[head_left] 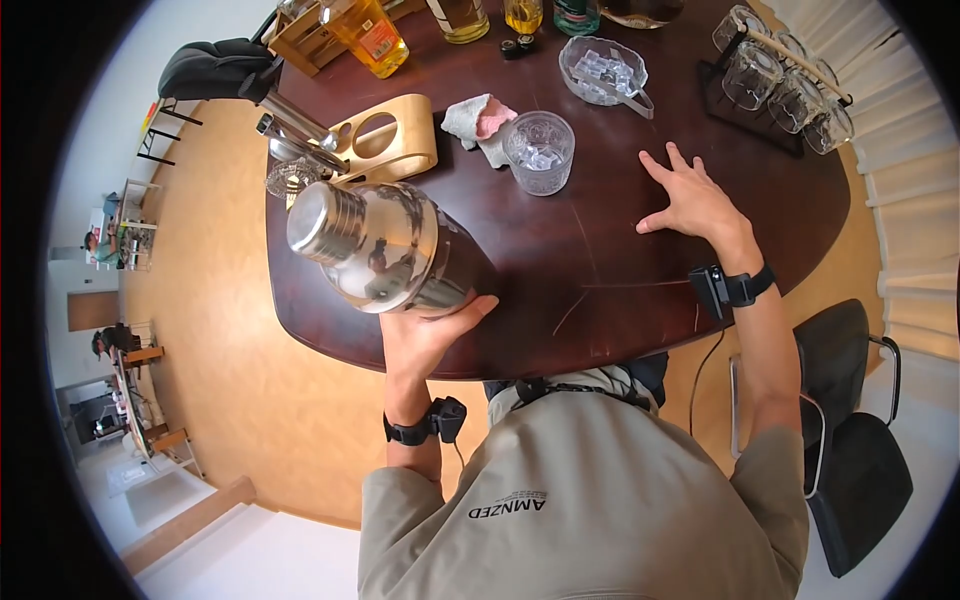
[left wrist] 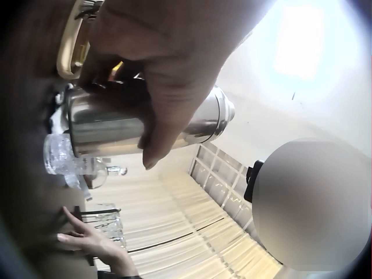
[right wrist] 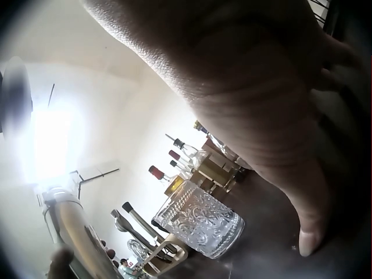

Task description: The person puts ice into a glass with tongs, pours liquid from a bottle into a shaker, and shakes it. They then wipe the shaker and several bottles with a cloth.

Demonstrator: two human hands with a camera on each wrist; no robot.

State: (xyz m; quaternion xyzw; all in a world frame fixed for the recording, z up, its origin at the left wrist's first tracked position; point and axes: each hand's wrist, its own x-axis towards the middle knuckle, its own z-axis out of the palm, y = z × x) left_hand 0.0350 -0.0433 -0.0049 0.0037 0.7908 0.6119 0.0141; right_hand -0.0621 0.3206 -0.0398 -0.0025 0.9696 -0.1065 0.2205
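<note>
My left hand (head_left: 425,340) grips a steel cocktail shaker (head_left: 385,250) around its body and holds it up at the table's left front, its capped top tilted to the left. In the left wrist view the thumb lies along the shiny shaker (left wrist: 110,125). My right hand (head_left: 693,200) is held with fingers spread over the right part of the table and nothing in it. A patterned glass (head_left: 540,152) with ice stands between the two hands, nearer the middle. The same glass (right wrist: 200,221) shows in the right wrist view, left of the thumb.
A wooden bar-tool holder (head_left: 405,135) stands beyond the shaker, near a grey-and-pink cloth (head_left: 480,122). Farther back are an ice bowl (head_left: 602,72) with tongs and several bottles (head_left: 365,40). A rack of upturned glasses (head_left: 785,85) stands at the right, and black chairs (head_left: 850,430) behind it.
</note>
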